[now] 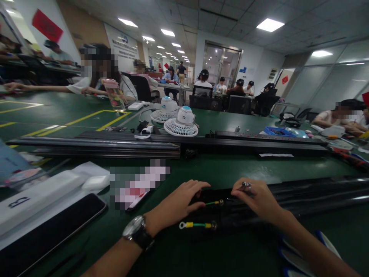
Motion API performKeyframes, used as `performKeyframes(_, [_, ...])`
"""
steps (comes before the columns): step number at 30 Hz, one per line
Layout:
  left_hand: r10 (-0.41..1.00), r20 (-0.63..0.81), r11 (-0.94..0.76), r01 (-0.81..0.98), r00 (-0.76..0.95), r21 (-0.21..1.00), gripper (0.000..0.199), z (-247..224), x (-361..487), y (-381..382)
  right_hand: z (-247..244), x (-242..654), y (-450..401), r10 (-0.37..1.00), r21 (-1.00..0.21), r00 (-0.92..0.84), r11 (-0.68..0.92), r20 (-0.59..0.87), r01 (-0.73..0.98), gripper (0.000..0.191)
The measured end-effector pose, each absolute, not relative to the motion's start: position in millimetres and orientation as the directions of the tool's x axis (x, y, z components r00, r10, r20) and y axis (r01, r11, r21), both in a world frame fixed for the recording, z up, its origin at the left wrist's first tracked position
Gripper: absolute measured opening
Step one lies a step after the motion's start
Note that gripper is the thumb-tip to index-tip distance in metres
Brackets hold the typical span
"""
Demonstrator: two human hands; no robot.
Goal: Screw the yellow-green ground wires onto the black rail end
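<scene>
My left hand (184,202), with a watch at its wrist, is at the left end of a short green wire (211,203). Its thumb lies over that end, hiding it, and the index finger stretches out above. The wire's yellow-sleeved right end meets a screw (221,202) on a long black bar (302,196). Just right of this screw, my right hand (253,196), wearing a ring, has thumb and fingers pinched together; what they hold is hidden. Below, a second green wire (198,225) ends in a bare ring terminal (182,225) pointing left.
Black metal profiles (115,146) run across the table behind my hands, with white fans (181,123) beyond them. At the left lie a phone (54,238), a white box (43,192) and a blurred pink item (141,188). Blue-edged white pieces (296,257) lie under my right forearm. People sit around.
</scene>
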State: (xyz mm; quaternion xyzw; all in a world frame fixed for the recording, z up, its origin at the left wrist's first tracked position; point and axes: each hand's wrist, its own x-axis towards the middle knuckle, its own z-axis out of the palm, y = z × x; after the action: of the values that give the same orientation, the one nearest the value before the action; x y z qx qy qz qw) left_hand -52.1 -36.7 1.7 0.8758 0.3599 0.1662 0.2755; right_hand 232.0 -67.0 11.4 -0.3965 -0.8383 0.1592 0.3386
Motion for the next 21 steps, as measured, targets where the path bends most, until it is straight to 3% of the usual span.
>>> performKeyframes(5, [0.73,0.081,-0.575,0.545,0.679,0.609,0.046,2.6,-51.1,-35.9,14.1,228.7,-68.5,0.722,-0.493,-0.549,0.69,0.421,0.529,0.013])
performKeyframes(11, [0.716,0.075,-0.584,0.537,0.694,0.609,0.044,4.7,-50.5,-35.9,13.8,237.0,-67.1,0.771,-0.522,-0.462,0.637,0.439,0.567,0.014])
performKeyframes(17, [0.719,0.103,-0.594,0.531,0.687,0.604,0.045,1.8,-50.8,-35.0,12.5,231.0,-67.6,0.716,-0.492,-0.559,0.696,0.419,0.522,0.013])
performKeyframes(21, [0.716,0.102,-0.598,0.53,0.691,0.601,0.044,0.6,-50.2,-34.1,13.4,235.6,-67.5,0.75,-0.509,-0.477,0.661,0.458,0.551,0.014])
